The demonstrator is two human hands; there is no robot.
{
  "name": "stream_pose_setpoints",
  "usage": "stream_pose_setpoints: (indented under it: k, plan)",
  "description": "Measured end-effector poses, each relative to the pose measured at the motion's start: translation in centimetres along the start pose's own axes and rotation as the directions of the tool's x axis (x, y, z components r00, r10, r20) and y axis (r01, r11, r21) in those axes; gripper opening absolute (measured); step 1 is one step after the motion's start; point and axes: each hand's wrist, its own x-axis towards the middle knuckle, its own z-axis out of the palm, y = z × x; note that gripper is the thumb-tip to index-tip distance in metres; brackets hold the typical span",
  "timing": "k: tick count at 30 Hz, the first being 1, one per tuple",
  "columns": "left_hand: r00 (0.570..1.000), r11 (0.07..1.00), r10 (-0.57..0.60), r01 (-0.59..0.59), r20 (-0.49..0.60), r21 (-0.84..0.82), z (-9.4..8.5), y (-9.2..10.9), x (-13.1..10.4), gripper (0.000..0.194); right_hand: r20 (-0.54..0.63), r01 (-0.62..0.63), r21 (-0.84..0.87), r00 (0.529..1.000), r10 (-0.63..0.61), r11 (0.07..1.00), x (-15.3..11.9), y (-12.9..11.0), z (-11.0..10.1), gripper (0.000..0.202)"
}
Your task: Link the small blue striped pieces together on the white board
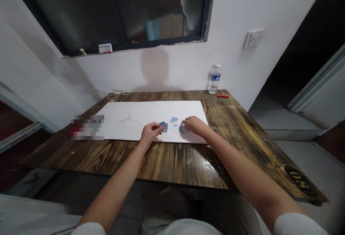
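A white board [145, 111] lies on the wooden table. Near its front edge my left hand [151, 133] pinches a small blue-and-grey striped piece [164, 127] between thumb and fingers. To the right, my right hand [192, 124] is low over the board, fingers bent and close together; anything between its fingertips is too small to make out. Several small blue pieces, among them a striped one [174, 119], lie between the hands. A thin dark strand bundle [129, 118] spreads on the board's left part.
At the table's back stand a water bottle [215, 80] and, beside it, a red pen-like item [223, 96]. A coiled white cord [116, 94] lies at the back left. The wooden table [172, 163] meets the wall behind.
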Motion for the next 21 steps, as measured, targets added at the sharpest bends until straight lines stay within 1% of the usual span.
stream_pose_setpoints:
  k: [4,9,13,15,17,18,19,21]
  plan:
    - [1.000,1.000,-0.007,0.007,0.007,0.001,0.0,0.2,0.0,0.029,-0.011,-0.014,-0.007,1.000,0.014,1.000,0.0,-0.3,0.0,0.023]
    - [1.000,1.000,-0.010,0.010,-0.007,0.018,0.0,0.1,0.0,0.031,-0.058,-0.054,0.047,0.997,0.057,0.997,0.1,-0.2,0.2,0.030]
    - [1.000,1.000,-0.014,0.015,-0.023,0.016,0.0,0.1,0.0,0.032,-0.108,-0.152,0.162,0.979,0.171,0.975,0.1,0.4,0.7,0.034]
    - [1.000,1.000,-0.012,0.013,-0.020,0.024,0.0,0.2,0.0,0.032,-0.141,-0.197,0.261,0.961,0.239,0.945,0.1,0.8,0.7,0.030]
    - [1.000,0.999,-0.010,0.011,-0.017,0.033,0.0,0.2,0.0,0.032,-0.167,-0.210,0.405,0.940,0.298,0.890,0.1,0.9,0.3,0.021]
    - [1.000,0.999,-0.010,0.010,-0.016,0.035,0.0,0.1,0.0,0.032,-0.175,-0.198,0.494,0.931,0.320,0.847,0.1,0.9,0.1,0.017]
    - [1.000,0.999,-0.010,0.010,-0.016,0.033,0.0,0.1,0.0,0.033,-0.178,-0.174,0.591,0.924,0.337,0.788,0.1,0.8,-0.3,0.016]
    - [1.000,1.000,-0.011,0.011,-0.017,0.023,0.0,0.0,0.0,0.033,-0.164,-0.108,0.776,0.917,0.364,0.622,0.1,0.2,-1.0,0.018]
